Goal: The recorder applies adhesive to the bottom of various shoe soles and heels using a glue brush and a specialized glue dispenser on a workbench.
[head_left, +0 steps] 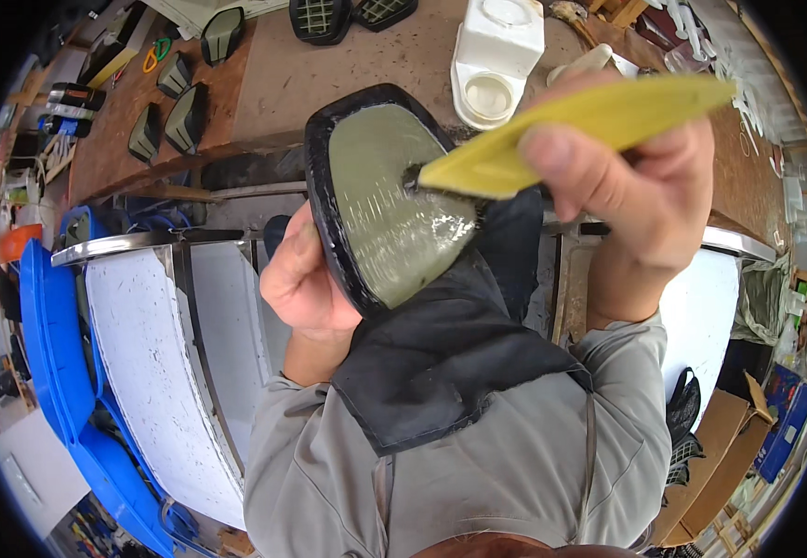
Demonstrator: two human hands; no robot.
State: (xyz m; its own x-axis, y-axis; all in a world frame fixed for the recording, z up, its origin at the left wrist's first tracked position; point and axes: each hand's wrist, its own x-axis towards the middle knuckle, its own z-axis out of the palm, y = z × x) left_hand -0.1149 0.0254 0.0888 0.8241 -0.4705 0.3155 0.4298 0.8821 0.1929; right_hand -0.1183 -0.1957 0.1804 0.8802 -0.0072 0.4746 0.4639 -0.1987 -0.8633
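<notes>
My left hand (301, 279) grips the lower left edge of a rounded, black-rimmed piece with a glossy olive-green face (376, 177). It is held tilted above my lap, in front of the bench. My right hand (641, 191) is closed around a flat yellow spreader (599, 121), thumb on its near face. The spreader's left corner reaches over the right part of the green face, where a small dark blob (412, 177) shows at its tip. Part of the piece's right rim is hidden behind the spreader. A black apron (441, 363) covers my front below the piece.
Across the brown workbench (278, 98) lie similar black-rimmed pieces (186, 118), some with a grid face (320, 17). A white plastic holder (498, 60) stands beyond the spreader. White panels (148, 353) with metal rails flank me. Blue bins (55, 344) are left; a cardboard box (715, 456) is right.
</notes>
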